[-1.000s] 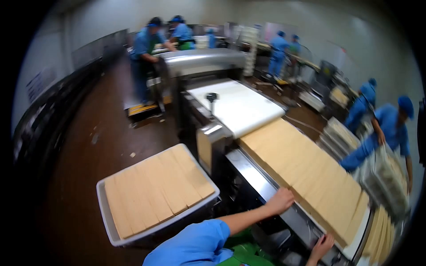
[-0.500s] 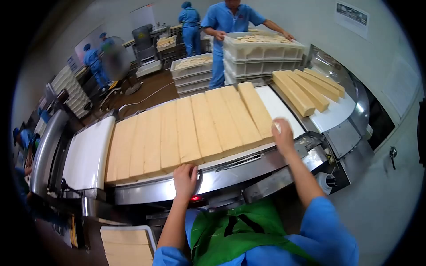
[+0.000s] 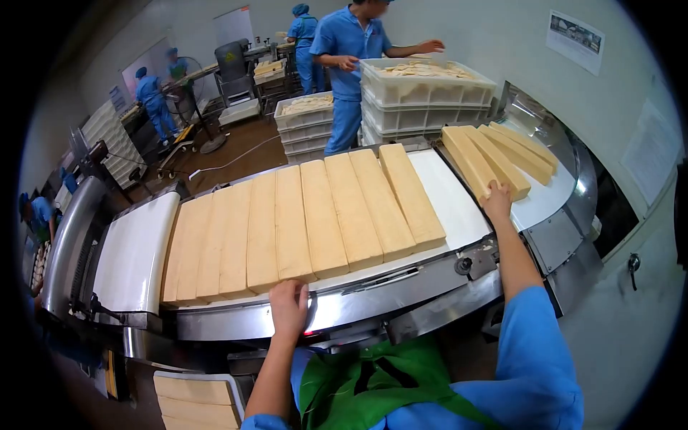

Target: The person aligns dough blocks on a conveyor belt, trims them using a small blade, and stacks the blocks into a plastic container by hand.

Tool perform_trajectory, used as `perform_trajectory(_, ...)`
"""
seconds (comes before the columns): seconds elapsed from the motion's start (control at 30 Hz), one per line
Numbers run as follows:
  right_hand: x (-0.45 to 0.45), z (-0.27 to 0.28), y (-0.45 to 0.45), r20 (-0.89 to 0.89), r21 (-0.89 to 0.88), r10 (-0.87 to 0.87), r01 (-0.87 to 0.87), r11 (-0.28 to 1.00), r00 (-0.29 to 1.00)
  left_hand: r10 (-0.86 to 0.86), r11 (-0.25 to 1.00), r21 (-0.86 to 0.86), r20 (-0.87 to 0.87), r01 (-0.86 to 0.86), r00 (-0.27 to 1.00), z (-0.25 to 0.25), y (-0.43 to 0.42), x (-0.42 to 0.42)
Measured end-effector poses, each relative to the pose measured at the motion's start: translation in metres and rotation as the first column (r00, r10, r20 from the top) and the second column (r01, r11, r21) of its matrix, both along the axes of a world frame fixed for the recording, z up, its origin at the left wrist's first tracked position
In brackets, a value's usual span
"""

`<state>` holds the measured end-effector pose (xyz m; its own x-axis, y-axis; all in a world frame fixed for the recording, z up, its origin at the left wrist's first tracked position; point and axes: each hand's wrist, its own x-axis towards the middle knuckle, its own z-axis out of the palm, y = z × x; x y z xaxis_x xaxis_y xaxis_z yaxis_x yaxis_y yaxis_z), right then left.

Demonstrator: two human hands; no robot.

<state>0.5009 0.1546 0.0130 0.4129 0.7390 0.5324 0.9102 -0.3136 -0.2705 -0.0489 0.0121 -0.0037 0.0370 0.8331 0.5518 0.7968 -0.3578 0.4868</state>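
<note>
A row of long pale-yellow dough blocks [image 3: 292,218] lies side by side across the white conveyor belt [image 3: 450,193]. My left hand [image 3: 289,304] is at the belt's front metal edge, against the near ends of the middle blocks. Its fingers are curled, and whatever they hold, if anything, is hidden. Over at the right, my right hand [image 3: 496,202] grips the near end of a dough block [image 3: 467,159], the leftmost of several fanned out on the curved belt section [image 3: 536,195].
Across the belt a co-worker [image 3: 351,61] in blue stands beside stacked white crates [image 3: 430,93] of flat pale pieces. A metal roller frame [image 3: 75,236] stands at the left. Below it, a white tray [image 3: 235,390] holds more blocks. Other workers are farther back.
My right hand has moved right and up, from the row's last block to a block on the curved section. My left hand stays near the edge. The co-worker's hands have left the crate.
</note>
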Motion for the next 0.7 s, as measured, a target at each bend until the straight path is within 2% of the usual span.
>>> perform_trajectory(0.07, -0.013, 0.011, -0.008, -0.052, -0.179, -0.02, 0.01, 0.984, 0.998, 0.008, 1.0, -0.004, -0.024, -0.008, 1.0, 0.004, -0.003, 0.001)
perform_trajectory(0.1, -0.021, 0.012, -0.021, 0.056, -0.13, 0.005, 0.002, 0.991, 0.998, 0.019, 1.0, -0.006, -0.027, -0.02, 0.999, 0.004, -0.001, 0.0)
perform_trajectory(0.13, -0.018, 0.014, -0.032, 0.059, -0.135, 0.0, 0.008, 0.991, 0.998, 0.031, 0.999, -0.014, -0.026, -0.031, 0.999, 0.003, -0.003, 0.0)
perform_trajectory(0.2, -0.004, 0.018, -0.047, -0.144, -0.121, 0.096, -0.114, 0.986, 0.985, -0.018, 1.0, -0.001, -0.018, 0.018, 1.0, 0.004, -0.001, 0.002)
perform_trajectory(0.23, 0.013, 0.017, -0.054, -0.184, -0.055, 0.165, -0.178, 0.983, 0.969, -0.063, 0.998, 0.018, -0.01, 0.063, 0.998, 0.005, 0.0, 0.004)
perform_trajectory(0.27, 0.054, 0.002, -0.045, -0.387, -0.029, 0.158, -0.183, 0.983, 0.908, -0.063, 0.998, 0.016, -0.007, 0.064, 0.998, 0.005, 0.001, 0.005)
perform_trajectory(0.33, 0.076, 0.009, -0.056, -0.512, 0.048, 0.036, -0.013, 0.999, 0.858, -0.067, 0.997, 0.032, -0.02, 0.067, 0.998, 0.005, 0.003, 0.006)
perform_trajectory(0.37, 0.078, 0.003, -0.054, -0.512, 0.053, 0.035, -0.009, 0.999, 0.858, -0.071, 0.997, 0.037, -0.021, 0.072, 0.997, 0.004, 0.004, 0.008)
perform_trajectory(0.43, 0.038, 0.007, -0.053, -0.311, 0.078, 0.162, -0.145, 0.986, 0.937, -0.13, 0.99, 0.039, -0.064, 0.133, 0.989, 0.004, 0.007, 0.01)
perform_trajectory(0.47, 0.017, 0.011, -0.057, -0.312, 0.081, 0.159, -0.14, 0.987, 0.937, -0.134, 0.99, 0.042, -0.066, 0.137, 0.989, 0.006, 0.007, 0.013)
perform_trajectory(0.5, -0.005, 0.014, -0.064, -0.085, -0.076, 0.069, -0.075, 0.994, 0.994, -0.142, 0.989, 0.034, -0.067, 0.145, 0.988, 0.009, 0.006, 0.015)
perform_trajectory(0.53, -0.026, 0.013, -0.068, 0.155, -0.214, 0.009, 0.025, 0.977, 0.988, -0.15, 0.988, 0.025, -0.071, 0.152, 0.986, 0.011, 0.004, 0.015)
perform_trajectory(0.6, -0.054, 0.01, -0.062, -0.118, -0.282, -0.037, 0.002, 0.959, 0.992, -0.145, 0.988, 0.038, -0.086, 0.149, 0.986, 0.009, 0.007, 0.015)
perform_trajectory(0.63, -0.072, -0.001, -0.062, -0.006, -0.211, 0.01, -0.011, 0.978, 1.0, -0.136, 0.989, 0.043, -0.1, 0.141, 0.986, 0.007, 0.007, 0.015)
perform_trajectory(0.7, -0.111, -0.001, -0.069, -0.092, -0.105, 0.171, -0.181, 0.978, 0.981, -0.125, 0.992, 0.02, -0.085, 0.127, 0.989, 0.01, 0.006, 0.017)
